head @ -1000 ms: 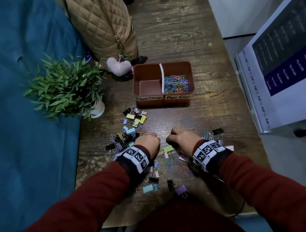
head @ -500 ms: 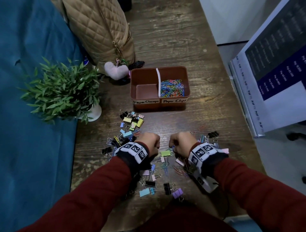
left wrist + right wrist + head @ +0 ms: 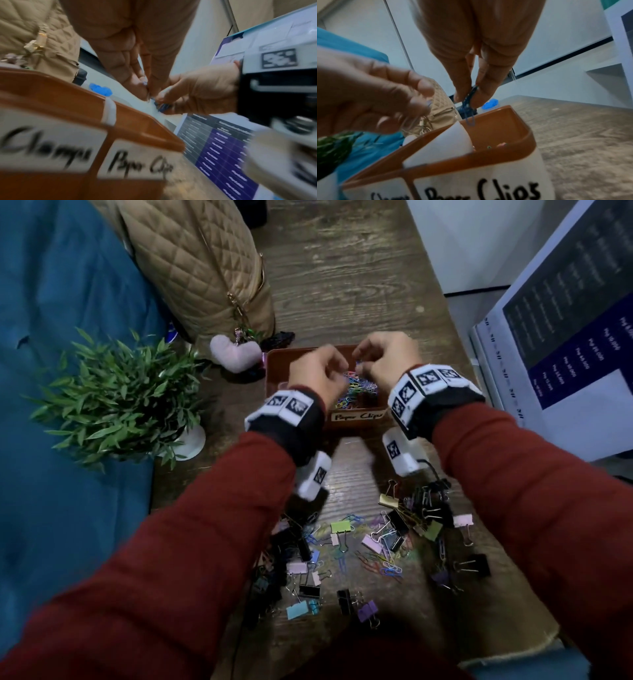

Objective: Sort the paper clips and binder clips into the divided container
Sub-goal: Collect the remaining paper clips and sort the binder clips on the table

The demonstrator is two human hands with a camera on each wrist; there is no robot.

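Observation:
The brown divided container [image 3: 274, 363] stands mid-table, and its right compartment, labelled "Paper Clips", holds coloured paper clips [image 3: 356, 393]. Both hands hover over that compartment. In the right wrist view my right hand [image 3: 467, 97] pinches a small bunch of blue paper clips [image 3: 469, 116] that dangles above the white divider [image 3: 447, 143]. My left hand [image 3: 342, 375] is beside it, fingertips pinched on a small pale clip [image 3: 145, 82]. The left compartment is hidden behind my left hand. Mixed binder clips and paper clips [image 3: 376, 542] lie scattered on the table nearer to me.
A potted plant [image 3: 116, 398] stands left of the container. A quilted tan bag [image 3: 198, 268] with a pink plush heart [image 3: 236, 354] is behind it. A printed board [image 3: 565, 337] leans at the right table edge. Blue cloth [image 3: 51, 371] covers the left.
Both hands have lifted from the clip pile near me and moved forward over the container's paper clip compartment, carrying paper clips. The head view has tilted down.

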